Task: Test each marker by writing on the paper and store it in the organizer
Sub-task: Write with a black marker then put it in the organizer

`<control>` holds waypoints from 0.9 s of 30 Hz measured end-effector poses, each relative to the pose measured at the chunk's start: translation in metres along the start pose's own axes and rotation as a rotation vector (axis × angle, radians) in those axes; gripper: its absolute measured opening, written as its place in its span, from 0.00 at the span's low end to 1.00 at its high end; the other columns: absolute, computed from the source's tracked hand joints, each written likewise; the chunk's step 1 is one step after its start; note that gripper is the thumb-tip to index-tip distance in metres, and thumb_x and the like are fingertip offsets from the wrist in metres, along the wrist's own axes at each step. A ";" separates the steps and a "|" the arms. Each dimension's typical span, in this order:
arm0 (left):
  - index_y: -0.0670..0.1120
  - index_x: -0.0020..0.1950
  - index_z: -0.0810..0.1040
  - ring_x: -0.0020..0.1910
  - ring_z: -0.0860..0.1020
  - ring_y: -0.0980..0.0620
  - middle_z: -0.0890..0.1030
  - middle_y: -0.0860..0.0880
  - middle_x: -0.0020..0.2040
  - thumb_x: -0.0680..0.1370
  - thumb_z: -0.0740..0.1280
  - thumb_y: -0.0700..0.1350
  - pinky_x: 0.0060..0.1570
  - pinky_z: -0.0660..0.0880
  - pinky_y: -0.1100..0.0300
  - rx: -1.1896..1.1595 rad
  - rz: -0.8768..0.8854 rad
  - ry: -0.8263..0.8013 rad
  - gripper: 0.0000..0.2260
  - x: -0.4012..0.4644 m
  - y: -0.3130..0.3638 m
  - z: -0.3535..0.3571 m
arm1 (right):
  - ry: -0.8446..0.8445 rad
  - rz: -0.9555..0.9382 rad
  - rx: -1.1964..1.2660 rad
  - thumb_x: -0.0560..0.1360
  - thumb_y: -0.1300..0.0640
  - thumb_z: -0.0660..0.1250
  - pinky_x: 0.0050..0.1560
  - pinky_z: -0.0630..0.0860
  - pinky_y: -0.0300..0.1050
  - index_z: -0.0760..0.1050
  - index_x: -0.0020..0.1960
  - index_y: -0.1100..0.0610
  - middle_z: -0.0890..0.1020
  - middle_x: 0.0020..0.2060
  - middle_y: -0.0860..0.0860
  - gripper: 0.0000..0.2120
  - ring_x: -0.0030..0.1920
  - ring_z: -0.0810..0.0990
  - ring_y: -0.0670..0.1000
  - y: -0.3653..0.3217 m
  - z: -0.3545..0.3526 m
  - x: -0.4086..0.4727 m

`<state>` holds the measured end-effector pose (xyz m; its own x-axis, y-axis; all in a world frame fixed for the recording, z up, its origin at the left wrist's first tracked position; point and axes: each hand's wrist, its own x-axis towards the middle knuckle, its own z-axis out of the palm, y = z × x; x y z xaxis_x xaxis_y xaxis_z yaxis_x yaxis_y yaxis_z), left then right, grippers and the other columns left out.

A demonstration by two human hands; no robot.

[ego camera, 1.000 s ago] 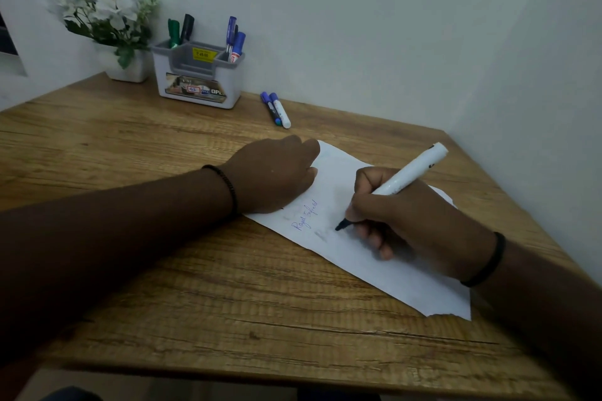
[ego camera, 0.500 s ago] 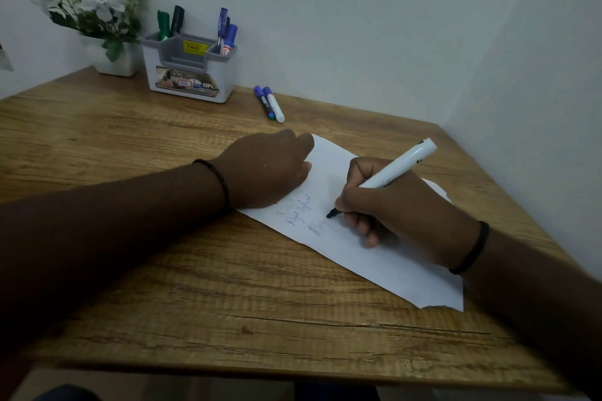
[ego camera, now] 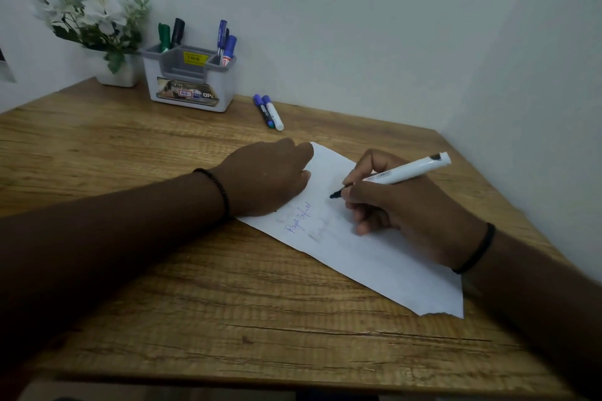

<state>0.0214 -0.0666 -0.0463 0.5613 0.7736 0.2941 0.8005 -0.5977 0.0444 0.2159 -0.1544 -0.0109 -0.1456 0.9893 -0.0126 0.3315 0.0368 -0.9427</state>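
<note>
A white sheet of paper lies slanted on the wooden table, with blue handwriting and a faint grey mark on it. My right hand grips a white marker with a black tip, the tip just over the paper's upper part. My left hand rests on the paper's left corner, fingers curled under. Two blue-capped markers lie side by side near the wall. The grey and white organizer at the back holds a green, a black and some blue markers.
A white pot of white flowers stands left of the organizer in the back left corner. Walls close off the table at the back and on the right. The table's front edge runs along the bottom of the view.
My right hand has moved the marker tip up the paper, away from the grey mark, and the marker now lies flatter. My left hand stays on the paper's corner.
</note>
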 end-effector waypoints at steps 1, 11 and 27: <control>0.53 0.46 0.60 0.34 0.71 0.52 0.68 0.52 0.39 0.81 0.54 0.53 0.35 0.71 0.55 0.003 -0.003 -0.004 0.07 0.000 0.000 0.000 | -0.015 -0.008 0.006 0.75 0.65 0.71 0.36 0.79 0.46 0.77 0.44 0.59 0.81 0.35 0.55 0.04 0.35 0.80 0.51 0.001 -0.002 0.002; 0.53 0.46 0.58 0.33 0.70 0.53 0.69 0.51 0.40 0.81 0.54 0.53 0.33 0.68 0.57 0.014 -0.012 -0.008 0.07 -0.001 0.001 -0.002 | -0.037 0.057 0.063 0.79 0.60 0.66 0.28 0.77 0.42 0.76 0.45 0.61 0.82 0.35 0.62 0.06 0.30 0.78 0.54 0.004 -0.009 0.008; 0.52 0.46 0.62 0.33 0.70 0.54 0.69 0.52 0.38 0.81 0.54 0.53 0.32 0.68 0.58 0.013 -0.034 -0.007 0.07 -0.001 0.005 -0.004 | 0.031 0.037 -0.164 0.71 0.67 0.68 0.25 0.71 0.39 0.69 0.34 0.57 0.78 0.28 0.56 0.12 0.25 0.74 0.50 0.000 0.002 0.010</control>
<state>0.0239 -0.0706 -0.0424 0.5353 0.7948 0.2858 0.8217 -0.5684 0.0414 0.2124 -0.1449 -0.0117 -0.1029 0.9941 -0.0333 0.4843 0.0208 -0.8747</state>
